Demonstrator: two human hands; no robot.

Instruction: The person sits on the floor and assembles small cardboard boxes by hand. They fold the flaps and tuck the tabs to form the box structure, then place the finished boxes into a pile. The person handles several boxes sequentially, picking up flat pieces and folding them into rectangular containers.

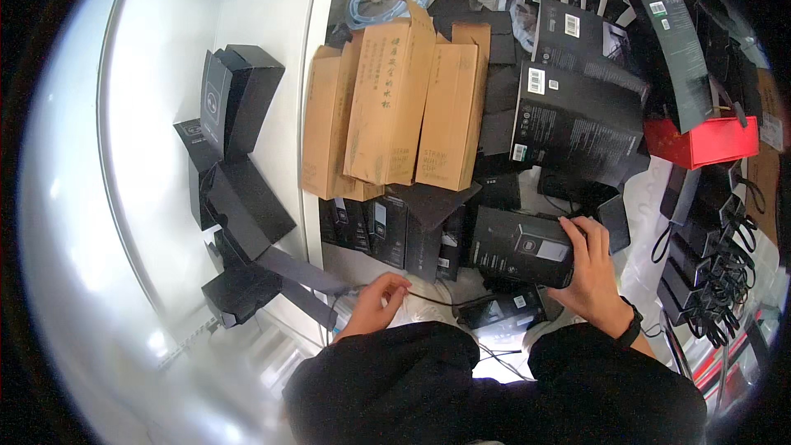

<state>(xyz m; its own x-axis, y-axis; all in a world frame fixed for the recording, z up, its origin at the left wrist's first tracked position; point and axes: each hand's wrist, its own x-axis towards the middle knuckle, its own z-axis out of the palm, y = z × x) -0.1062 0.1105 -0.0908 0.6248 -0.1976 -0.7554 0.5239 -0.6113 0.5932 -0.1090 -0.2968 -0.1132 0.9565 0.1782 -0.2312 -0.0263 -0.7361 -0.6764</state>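
My right hand (592, 272) is closed around the right end of a black printed carton (515, 251), thumb below and fingers over its top edge. A dark watch band (633, 323) circles that wrist. My left hand (377, 303) has its thumb and fingertips pinched together at a thin black cable (432, 301) that runs off to the right. Below the carton lies another dark box (504, 309), partly covered by it. A dark flap (305, 272) reaches toward my left hand from the left.
Open brown cardboard boxes (391, 107) stand beyond my hands. Opened black boxes (235, 222) lie on the white surface at left. Flat black cartons (581, 119) are stacked at right, near a red box (700, 140). Several black devices with coiled cords (713, 268) line the far right.
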